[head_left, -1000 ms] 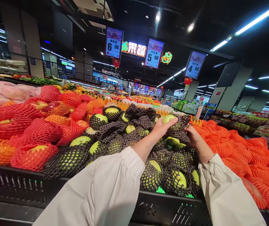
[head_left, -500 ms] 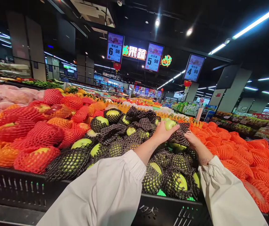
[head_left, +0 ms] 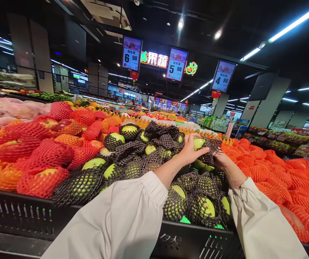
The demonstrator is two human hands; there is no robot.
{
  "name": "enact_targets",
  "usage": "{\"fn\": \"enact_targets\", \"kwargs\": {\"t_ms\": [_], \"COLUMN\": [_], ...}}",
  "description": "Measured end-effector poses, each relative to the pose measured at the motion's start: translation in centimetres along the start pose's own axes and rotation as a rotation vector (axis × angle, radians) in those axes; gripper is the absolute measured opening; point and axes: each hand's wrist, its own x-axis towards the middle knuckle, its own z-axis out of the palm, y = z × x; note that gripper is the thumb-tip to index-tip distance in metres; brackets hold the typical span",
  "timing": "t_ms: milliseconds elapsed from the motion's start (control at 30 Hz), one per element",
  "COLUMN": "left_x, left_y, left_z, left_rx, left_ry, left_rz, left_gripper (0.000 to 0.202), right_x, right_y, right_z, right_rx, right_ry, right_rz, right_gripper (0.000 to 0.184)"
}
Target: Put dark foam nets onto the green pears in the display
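Observation:
My left hand (head_left: 190,150) is closed around a green apple (head_left: 198,144), thumb along its near side and fingers behind it. A black foam net sleeve (head_left: 213,146) covers the apple's right side and bunches up there. My right hand (head_left: 221,158) is closed on that sleeve from the right; its fingertips are partly hidden. Both hands are above a pile of green apples in black nets (head_left: 174,203), some with bare green skin showing.
The pile sits in a black slotted crate (head_left: 195,233). Red- and orange-netted fruit (head_left: 49,151) lies to the left, and orange-netted fruit (head_left: 265,172) to the right. Price screens (head_left: 177,64) hang overhead. Packaged goods (head_left: 276,142) stand on shelves at the right.
The black net sleeve now reaches farther over the apple's right side. The apple has shifted slightly right and down, and both hands have moved a little with it.

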Motion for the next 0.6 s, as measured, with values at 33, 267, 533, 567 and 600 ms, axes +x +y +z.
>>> {"fn": "enact_targets", "kwargs": {"t_ms": [33, 267, 533, 567, 600], "left_x": [0.0, 0.4, 1.1, 1.1, 1.2], "left_y": [0.1, 1.1, 1.7, 1.6, 1.6], "left_z": [0.0, -0.3, -1.2, -1.3, -1.4], "left_rx": [-0.006, -0.097, -0.268, -0.274, -0.288], "left_ry": [-0.014, -0.034, 0.412, 0.439, 0.457], "left_rz": [-0.002, -0.048, 0.031, 0.019, 0.007], "left_gripper": [0.039, 0.015, 0.010, 0.010, 0.011], "right_x": [0.0, -0.3, 0.1, 0.1, 0.0], "right_y": [-0.1, -0.6, -0.7, -0.9, -1.1], "right_z": [0.1, 0.9, 1.0, 1.1, 1.2], "right_rx": [0.015, 0.024, -0.014, -0.007, 0.002], "right_ry": [-0.003, 0.014, 0.030, 0.009, -0.012], "right_rz": [0.015, -0.016, 0.058, 0.066, 0.062], "right_gripper": [0.053, 0.053, 0.062, 0.064, 0.065]}}
